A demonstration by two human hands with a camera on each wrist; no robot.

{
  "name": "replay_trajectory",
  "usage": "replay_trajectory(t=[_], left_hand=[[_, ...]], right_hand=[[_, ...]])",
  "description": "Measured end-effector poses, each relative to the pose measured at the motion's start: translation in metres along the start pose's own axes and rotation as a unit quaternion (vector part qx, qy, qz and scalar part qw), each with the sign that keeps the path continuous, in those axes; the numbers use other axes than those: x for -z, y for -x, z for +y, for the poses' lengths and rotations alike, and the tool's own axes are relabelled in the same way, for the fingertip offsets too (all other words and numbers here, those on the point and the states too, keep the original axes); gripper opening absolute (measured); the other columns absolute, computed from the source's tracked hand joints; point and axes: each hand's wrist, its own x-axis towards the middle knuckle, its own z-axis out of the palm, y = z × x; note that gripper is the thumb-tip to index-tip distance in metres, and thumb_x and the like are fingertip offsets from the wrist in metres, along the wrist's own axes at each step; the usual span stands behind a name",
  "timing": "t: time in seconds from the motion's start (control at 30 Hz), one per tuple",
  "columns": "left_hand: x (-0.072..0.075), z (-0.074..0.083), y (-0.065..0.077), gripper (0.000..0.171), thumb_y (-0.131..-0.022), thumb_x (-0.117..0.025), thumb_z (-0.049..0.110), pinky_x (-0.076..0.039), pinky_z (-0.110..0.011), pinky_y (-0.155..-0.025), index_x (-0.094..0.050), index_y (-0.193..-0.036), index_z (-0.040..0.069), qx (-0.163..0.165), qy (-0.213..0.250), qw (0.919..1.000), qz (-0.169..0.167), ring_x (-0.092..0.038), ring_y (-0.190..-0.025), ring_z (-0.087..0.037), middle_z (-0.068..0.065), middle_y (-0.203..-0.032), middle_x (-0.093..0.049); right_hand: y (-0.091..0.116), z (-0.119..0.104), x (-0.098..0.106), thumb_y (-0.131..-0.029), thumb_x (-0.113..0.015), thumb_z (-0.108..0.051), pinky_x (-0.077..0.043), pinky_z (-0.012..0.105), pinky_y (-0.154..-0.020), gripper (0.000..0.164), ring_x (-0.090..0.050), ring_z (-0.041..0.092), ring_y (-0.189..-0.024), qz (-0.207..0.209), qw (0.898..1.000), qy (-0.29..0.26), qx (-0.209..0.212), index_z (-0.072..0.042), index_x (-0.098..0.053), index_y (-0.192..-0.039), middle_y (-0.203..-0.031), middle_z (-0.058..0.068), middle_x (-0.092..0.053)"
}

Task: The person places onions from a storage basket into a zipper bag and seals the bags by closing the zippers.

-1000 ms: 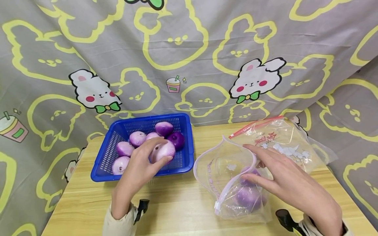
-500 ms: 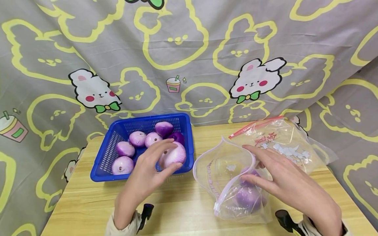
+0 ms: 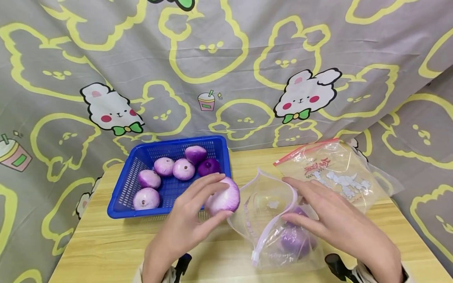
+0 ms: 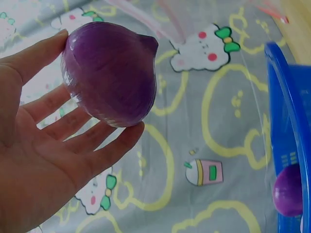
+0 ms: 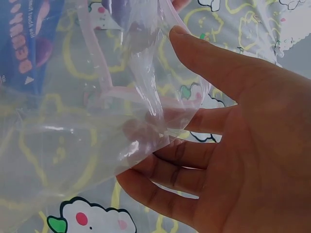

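My left hand [image 3: 189, 220] grips a purple onion [image 3: 223, 198] between thumb and fingers, just left of the mouth of a clear zip bag [image 3: 260, 204]. In the left wrist view the onion [image 4: 112, 73] shows its pointed end, with thumb and fingertips at its sides. The bag stands with its pink-edged mouth spread, and purple onions [image 3: 297, 237] lie inside it. My right hand [image 3: 336, 216] holds the bag's right side, thumb and fingers at the rim. Seen from the right wrist, the fingers [image 5: 170, 165] bend behind the thin plastic.
A blue plastic basket [image 3: 120, 196] with several onions [image 3: 146, 198] stands at the left. Behind the right hand, a second clear bag [image 3: 318, 161] with a red zip lies flat on the wooden table [image 3: 106, 251]. A patterned grey cloth [image 3: 230, 70] hangs behind the table.
The left hand has carried its onion rightward, out over the basket's edge to the bag's mouth. The right hand and the bag have shifted slightly left.
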Motion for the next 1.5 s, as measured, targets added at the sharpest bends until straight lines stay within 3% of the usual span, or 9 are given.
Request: replay_trajectory(t=[0.27,0.5,0.67,1.03,1.3,1.5], left_hand=[[-0.015,0.012,-0.001,0.039,-0.09,-0.075,0.028,-0.047,-0.032,-0.103,-0.063,-0.125,0.012,-0.026,-0.012,0.9987,-0.043,-0.053,-0.129,-0.023,-0.007,-0.137,-0.057],[-0.021,0.012,0.001,0.04,-0.092,-0.072,0.032,-0.049,-0.038,-0.102,-0.062,-0.128,0.016,-0.024,-0.039,0.9959,-0.078,-0.053,-0.129,-0.021,-0.006,-0.138,-0.057],[-0.022,0.012,0.003,0.04,-0.091,-0.072,0.036,-0.047,-0.036,-0.104,-0.063,-0.127,0.019,-0.003,-0.06,0.9929,-0.102,-0.051,-0.13,-0.016,-0.002,-0.137,-0.057],[-0.024,0.015,0.003,0.043,-0.091,-0.073,0.036,-0.045,-0.04,-0.106,-0.062,-0.128,0.017,-0.039,-0.08,0.9928,-0.081,-0.053,-0.129,-0.022,-0.004,-0.135,-0.058],[-0.023,0.018,0.004,0.045,-0.091,-0.073,0.035,-0.044,-0.041,-0.107,-0.06,-0.13,0.017,-0.032,-0.087,0.9917,-0.089,-0.05,-0.131,-0.022,-0.002,-0.139,-0.055],[-0.023,0.018,0.003,0.046,-0.09,-0.073,0.036,-0.039,-0.036,-0.111,-0.061,-0.129,0.015,-0.015,-0.091,0.9903,-0.104,-0.047,-0.134,-0.019,-0.002,-0.141,-0.053]], right_hand=[[0.002,-0.001,-0.001,-0.092,-0.066,-0.051,-0.052,0.044,-0.087,0.067,-0.061,0.007,-0.101,0.003,1.0,-0.001,0.0,-0.028,-0.042,-0.15,-0.132,-0.007,-0.058],[0.002,-0.001,0.0,-0.092,-0.068,-0.049,-0.052,0.042,-0.086,0.066,-0.059,0.005,-0.1,0.013,1.0,0.006,0.01,-0.027,-0.044,-0.149,-0.13,-0.007,-0.059],[0.001,-0.002,0.001,-0.092,-0.068,-0.049,-0.052,0.042,-0.086,0.065,-0.059,0.005,-0.101,0.013,1.0,0.006,0.014,-0.027,-0.045,-0.148,-0.129,-0.007,-0.059],[0.003,-0.006,0.002,-0.09,-0.072,-0.045,-0.052,0.037,-0.084,0.068,-0.057,0.002,-0.099,0.036,0.999,-0.001,0.029,-0.029,-0.043,-0.149,-0.13,-0.014,-0.057],[0.004,-0.008,0.002,-0.086,-0.077,-0.041,-0.048,0.034,-0.088,0.07,-0.058,0.004,-0.104,0.063,0.997,0.003,0.045,-0.029,-0.045,-0.147,-0.133,-0.015,-0.056],[0.003,-0.009,0.003,-0.088,-0.075,-0.041,-0.05,0.038,-0.087,0.067,-0.057,0.002,-0.102,0.063,0.997,0.002,0.04,-0.03,-0.046,-0.147,-0.128,-0.016,-0.058]])
